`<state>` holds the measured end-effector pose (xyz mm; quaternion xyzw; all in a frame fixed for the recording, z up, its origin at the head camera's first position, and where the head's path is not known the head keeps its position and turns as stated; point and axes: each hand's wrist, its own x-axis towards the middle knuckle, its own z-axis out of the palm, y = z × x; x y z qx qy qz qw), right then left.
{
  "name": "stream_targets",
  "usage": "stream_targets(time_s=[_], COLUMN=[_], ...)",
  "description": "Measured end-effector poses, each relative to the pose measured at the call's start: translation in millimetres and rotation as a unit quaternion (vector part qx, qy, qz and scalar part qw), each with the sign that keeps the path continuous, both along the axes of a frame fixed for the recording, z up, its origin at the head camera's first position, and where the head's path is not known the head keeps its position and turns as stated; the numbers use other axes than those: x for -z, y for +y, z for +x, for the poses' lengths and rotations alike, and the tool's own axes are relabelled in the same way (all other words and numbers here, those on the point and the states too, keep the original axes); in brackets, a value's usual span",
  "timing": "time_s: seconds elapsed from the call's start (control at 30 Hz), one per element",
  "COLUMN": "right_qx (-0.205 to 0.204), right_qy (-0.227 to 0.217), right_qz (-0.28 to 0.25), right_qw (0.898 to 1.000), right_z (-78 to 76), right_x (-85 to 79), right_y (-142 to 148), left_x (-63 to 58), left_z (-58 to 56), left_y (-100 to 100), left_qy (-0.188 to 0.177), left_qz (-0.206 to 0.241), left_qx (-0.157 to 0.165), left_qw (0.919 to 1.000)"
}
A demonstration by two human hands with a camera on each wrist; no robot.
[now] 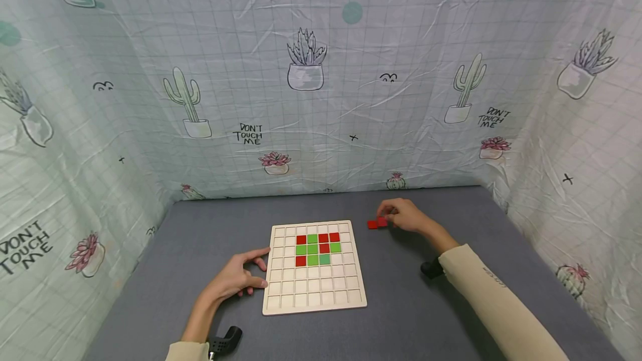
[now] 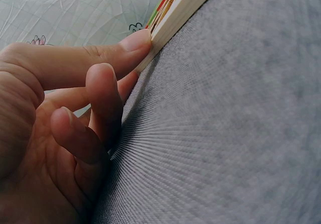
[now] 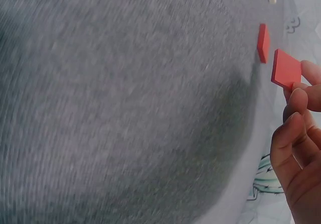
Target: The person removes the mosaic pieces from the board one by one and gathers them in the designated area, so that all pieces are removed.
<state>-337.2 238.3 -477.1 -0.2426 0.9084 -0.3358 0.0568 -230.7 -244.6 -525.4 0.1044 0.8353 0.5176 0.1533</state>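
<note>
A square wooden grid board (image 1: pixel 314 312) lies on the table, with red, green and one teal square tiles (image 1: pixel 313 249) in its upper middle cells. Against the board's left edge my left hand (image 1: pixel 236 276) rests its thumb and index fingertips, spread apart; its other fingers are bent in the left wrist view. To the right of the board, my right hand (image 1: pixel 407 216) pinches a red square tile (image 3: pixel 287 71) between its thumb and fingertips. That tile is raised and tilted in the right wrist view. Beside it a second red tile (image 1: pixel 372 224) lies flat on the table.
The dark grey tabletop (image 1: pixel 401 316) spreads around the board. A light patterned curtain (image 1: pixel 321 116) with cactus drawings hangs behind the table and along both sides. Dark wrist devices (image 1: pixel 225 341) sit near both wrists.
</note>
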Motion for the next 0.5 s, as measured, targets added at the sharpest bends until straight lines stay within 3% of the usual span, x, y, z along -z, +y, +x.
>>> stream_targets(time_s=[0.5], right_qx=[0.004], right_qy=[0.002], right_qz=[0.005], right_qw=[1.000], right_z=[-2.6], right_x=[6.7], right_y=[11.7], left_x=[0.0], left_z=[0.5], left_y=[-0.2], left_qy=[0.001], left_qz=[0.001], left_qx=[0.001], left_qw=[1.0000])
